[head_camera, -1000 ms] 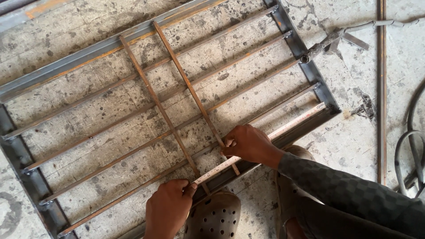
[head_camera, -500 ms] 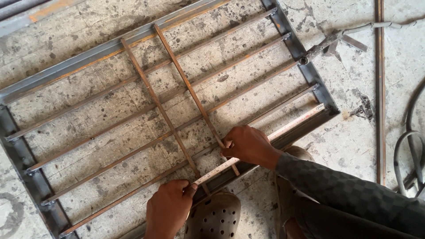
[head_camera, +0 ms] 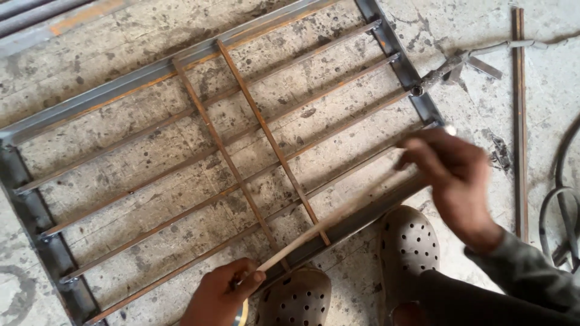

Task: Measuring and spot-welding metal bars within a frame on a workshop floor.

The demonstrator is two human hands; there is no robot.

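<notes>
While a rectangular grille of grey steel frame and rusty thin bars (head_camera: pixel 199 151) lies flat on the stained concrete floor (head_camera: pixel 544 78), a person crouching at its near edge stretches a pale measuring tape (head_camera: pixel 320 232) along that edge. The left hand (head_camera: pixel 220 293) holds the tape's case low at the frame's near rail, its grip pressed together on the tape with the thumb on top. The right hand (head_camera: pixel 453 178) (blurred in the head view) is raised near the frame's right corner with the fingers curled; the tape runs toward it, but whether its grip pinches the tape's end cannot be told. Two perforated beige rubber clogs (head_camera: pixel 411 244) stand just beside the near rail, between the hands. Two rusty bars cross the grille's long bars at an angle. Beyond the right corner lie a grey metal clamp-like tool (head_camera: pixel 459 60), a long rusty steel rod (head_camera: pixel 518 115) and, at the picture's right edge, a dark looped cable (head_camera: pixel 559 199).
</notes>
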